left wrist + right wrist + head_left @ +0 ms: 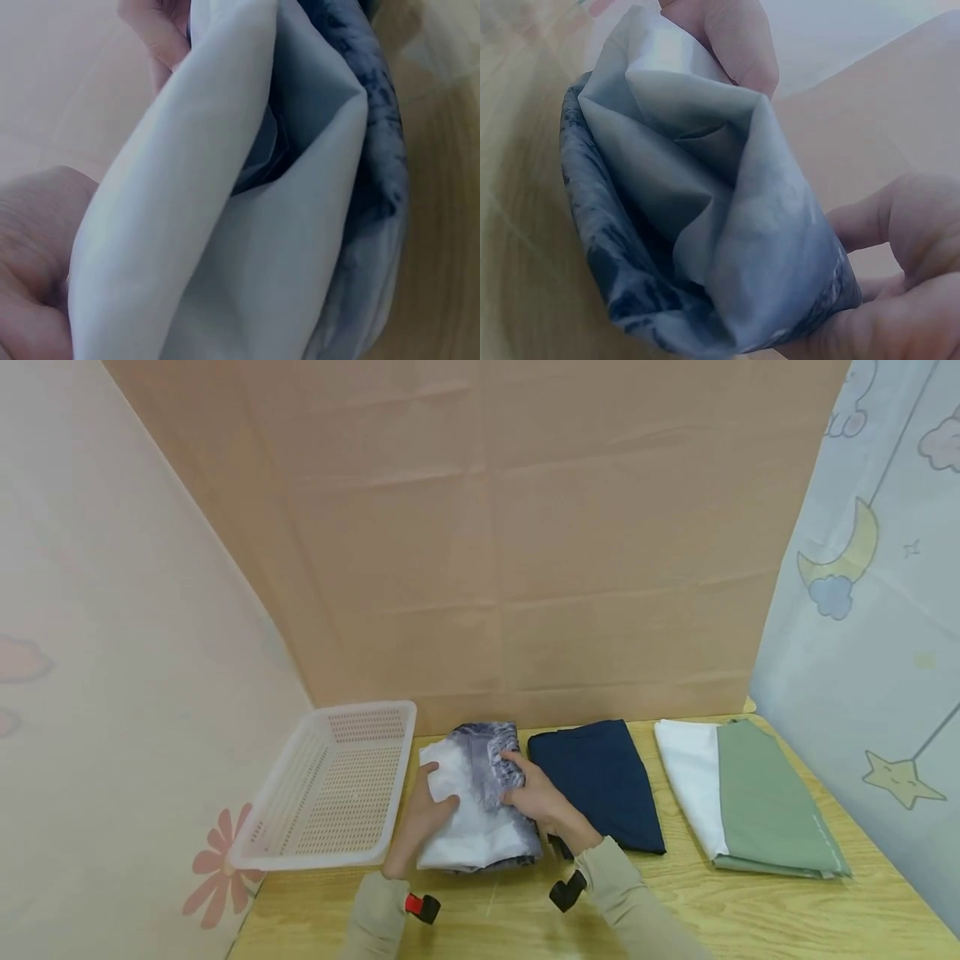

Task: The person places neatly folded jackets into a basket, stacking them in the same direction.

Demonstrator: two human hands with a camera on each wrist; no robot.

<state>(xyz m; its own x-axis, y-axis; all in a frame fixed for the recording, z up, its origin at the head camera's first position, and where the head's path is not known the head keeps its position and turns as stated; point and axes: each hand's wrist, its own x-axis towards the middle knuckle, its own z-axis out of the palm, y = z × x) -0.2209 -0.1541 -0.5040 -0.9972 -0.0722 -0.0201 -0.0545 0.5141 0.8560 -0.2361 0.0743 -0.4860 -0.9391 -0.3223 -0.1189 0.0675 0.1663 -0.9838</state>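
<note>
A folded white-and-grey patterned cloth (465, 827), printed with dark blotches, lies near the middle of the wooden table. My left hand (429, 814) grips its left side, with the thumb over the white part. On the opposite side my right hand (542, 795) holds the grey printed edge between thumb and fingers. From the right wrist, the end of the cloth (780, 217) shows several loose layers gaping apart, with the right hand (907, 262) at its edge. The left wrist view has the left hand (34, 262) against the pale outer layer (165, 195); some fingertips are hidden behind cloth.
A white perforated plastic basket (401, 777) stands left of the cloth. To the right lie a folded navy cloth (600, 785) and, farther over, a folded white-and-green cloth (772, 802). A brown sheet (525, 568) hangs behind the table (480, 918).
</note>
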